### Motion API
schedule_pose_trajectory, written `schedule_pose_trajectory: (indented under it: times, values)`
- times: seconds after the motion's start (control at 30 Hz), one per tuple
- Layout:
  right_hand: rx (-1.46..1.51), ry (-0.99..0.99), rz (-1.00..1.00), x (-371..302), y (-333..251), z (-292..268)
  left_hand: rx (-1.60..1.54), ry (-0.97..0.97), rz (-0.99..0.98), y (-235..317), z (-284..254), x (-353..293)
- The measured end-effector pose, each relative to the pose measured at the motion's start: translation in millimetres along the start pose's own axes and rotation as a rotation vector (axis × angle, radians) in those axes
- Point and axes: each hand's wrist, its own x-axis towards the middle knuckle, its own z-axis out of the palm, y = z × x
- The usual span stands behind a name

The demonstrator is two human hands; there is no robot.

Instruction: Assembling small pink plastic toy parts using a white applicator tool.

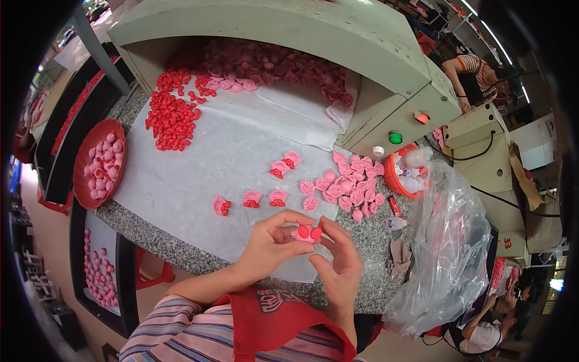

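My left hand (271, 241) pinches a small pink molded piece (306, 239) with two bright red ovals, held above the front of the paper sheet. The curled fingers of my right hand (342, 262) meet the right side of this piece, while its thumb stands a little below and apart from it. Just beyond my hands lie several pink ruffled pieces with red bow-shaped parts attached, among them a pink-and-red piece (278, 198). A pile of plain pink shell-like pieces (350, 184) spreads to the right, partly on the sheet and partly on the speckled counter.
Loose red bow-shaped parts (170, 117) lie at the far left, before a pale green hood (271, 27) heaped with pink pieces. A red bowl (80, 181) holds pink balls. An orange basket (392, 175) with bottles and a clear plastic bag (443, 253) stand right.
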Motion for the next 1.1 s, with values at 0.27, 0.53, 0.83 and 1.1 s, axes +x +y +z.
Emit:
schedule_pose_trajectory:
  times: [0.27,0.53,0.83,1.1]
  values:
    - [0.275,-0.054,0.056,-9,-11,13,0.415,0.041,0.408,-8,-1,-7]
    - [0.192,0.039,0.144,-5,-14,9,-0.203,-0.054,0.004,10,10,-10]
    - [0.353,0.028,0.108,-2,-14,5,-0.417,-0.089,-0.237,6,1,0]
    - [0.419,0.009,0.157,2,-9,2,-0.374,-0.066,-0.245,6,0,0]
